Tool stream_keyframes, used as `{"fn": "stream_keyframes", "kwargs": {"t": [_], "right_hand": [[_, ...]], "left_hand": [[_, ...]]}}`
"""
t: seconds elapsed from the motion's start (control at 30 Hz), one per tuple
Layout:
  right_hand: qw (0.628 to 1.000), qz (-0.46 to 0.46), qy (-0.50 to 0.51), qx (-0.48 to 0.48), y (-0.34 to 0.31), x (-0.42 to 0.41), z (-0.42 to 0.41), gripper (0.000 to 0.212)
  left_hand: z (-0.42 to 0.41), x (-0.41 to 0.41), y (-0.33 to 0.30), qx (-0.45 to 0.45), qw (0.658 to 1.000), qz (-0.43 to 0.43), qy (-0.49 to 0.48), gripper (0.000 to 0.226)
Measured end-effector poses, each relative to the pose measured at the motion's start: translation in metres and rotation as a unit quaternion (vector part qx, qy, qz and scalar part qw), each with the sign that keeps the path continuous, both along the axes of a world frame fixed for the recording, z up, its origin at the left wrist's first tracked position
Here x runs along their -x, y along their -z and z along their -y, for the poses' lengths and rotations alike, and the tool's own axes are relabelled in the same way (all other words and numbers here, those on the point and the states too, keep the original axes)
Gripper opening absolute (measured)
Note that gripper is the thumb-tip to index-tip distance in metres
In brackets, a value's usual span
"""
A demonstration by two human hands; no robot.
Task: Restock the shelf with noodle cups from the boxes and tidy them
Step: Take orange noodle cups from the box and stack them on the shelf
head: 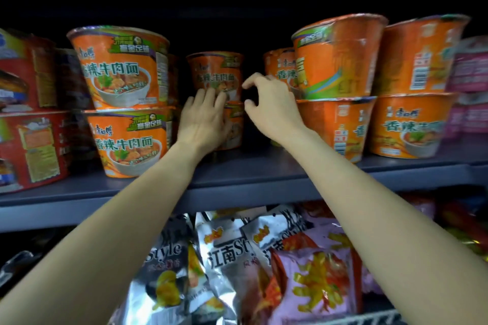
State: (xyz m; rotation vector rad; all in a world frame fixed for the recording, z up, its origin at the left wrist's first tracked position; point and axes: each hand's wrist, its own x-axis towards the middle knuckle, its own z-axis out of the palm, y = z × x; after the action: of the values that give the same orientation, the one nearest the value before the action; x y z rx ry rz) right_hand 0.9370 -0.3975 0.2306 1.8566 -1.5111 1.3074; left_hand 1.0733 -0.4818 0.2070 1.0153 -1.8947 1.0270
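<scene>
I am reaching into the middle of the shelf (264, 174), where two orange noodle cups stand one on top of the other, far back in the dark gap. My left hand (203, 119) is the nearer one. It lies flat against the front of the back stack, and its straight fingers (208, 97) touch the low edge of the top back cup (215, 71), while my palm covers most of the bottom back cup (235, 124). I am not grabbing anything with this hand; it only presses. My right hand (269, 103) is just to the right of the same stack, in the middle of the frame. Its fingers are bent like a claw, with the thumb below, and they hold nothing. There is a dark gap between them and the cup. So the cups lie straight ahead of my left hand and a little to the left of my right hand. Both cups stand upright, wide end up. They sit deeper than the front stack at left (121, 97) and the front stack at right (335, 87). I think the next move is to close my right hand on the side of the top cup and pull the stack forward, in line with the others.
</scene>
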Motion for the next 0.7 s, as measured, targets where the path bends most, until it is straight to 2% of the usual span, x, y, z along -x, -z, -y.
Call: {"fn": "stream_keyframes", "kwargs": {"t": [0.03,0.07,0.13,0.17,0.23,0.3,0.37,0.43,0.47,0.5,0.53,0.7], "right_hand": [[0.999,-0.001,-0.011,0.033,0.002,0.009,-0.024,0.024],[0.998,-0.001,-0.017,0.058,0.006,0.021,-0.047,0.021],[0.996,0.020,-0.003,0.083,0.015,0.049,-0.086,0.015],[0.995,0.048,0.009,0.089,0.019,0.064,-0.102,0.014],[0.989,0.107,0.044,0.095,0.024,0.092,-0.122,0.016],[0.985,0.141,0.093,0.043,0.028,0.112,-0.125,0.032],[0.979,0.161,0.096,-0.085,0.034,0.120,-0.119,0.060],[0.965,0.189,0.008,-0.180,0.044,0.118,-0.112,0.086],[0.960,0.200,-0.035,-0.194,0.048,0.115,-0.111,0.093],[0.959,0.201,-0.062,-0.187,0.052,0.112,-0.111,0.096],[0.962,0.193,-0.074,-0.176,0.055,0.109,-0.111,0.096],[0.971,0.123,-0.119,-0.164,0.062,0.082,-0.117,0.092]], "left_hand": [[-0.005,0.001,-0.001,0.017,0.998,0.022,0.048,0.040],[-0.013,0.004,-0.001,-0.010,0.995,0.045,0.094,0.038],[-0.031,0.015,-0.005,-0.142,0.976,0.056,0.156,0.033],[-0.040,0.022,-0.008,-0.223,0.959,0.030,0.172,0.034],[-0.061,0.042,-0.014,-0.352,0.912,-0.091,0.192,0.047],[-0.086,0.065,-0.019,-0.382,0.862,-0.222,0.247,0.058],[-0.110,0.088,-0.015,-0.401,0.810,-0.299,0.306,0.071],[-0.127,0.110,-0.004,-0.438,0.742,-0.345,0.371,0.089],[-0.134,0.118,0.002,-0.443,0.720,-0.359,0.395,0.095],[-0.138,0.124,0.008,-0.436,0.713,-0.370,0.406,0.099],[-0.141,0.125,0.012,-0.420,0.721,-0.374,0.405,0.104],[-0.134,0.085,0.032,-0.309,0.813,-0.345,0.353,0.104]]}}
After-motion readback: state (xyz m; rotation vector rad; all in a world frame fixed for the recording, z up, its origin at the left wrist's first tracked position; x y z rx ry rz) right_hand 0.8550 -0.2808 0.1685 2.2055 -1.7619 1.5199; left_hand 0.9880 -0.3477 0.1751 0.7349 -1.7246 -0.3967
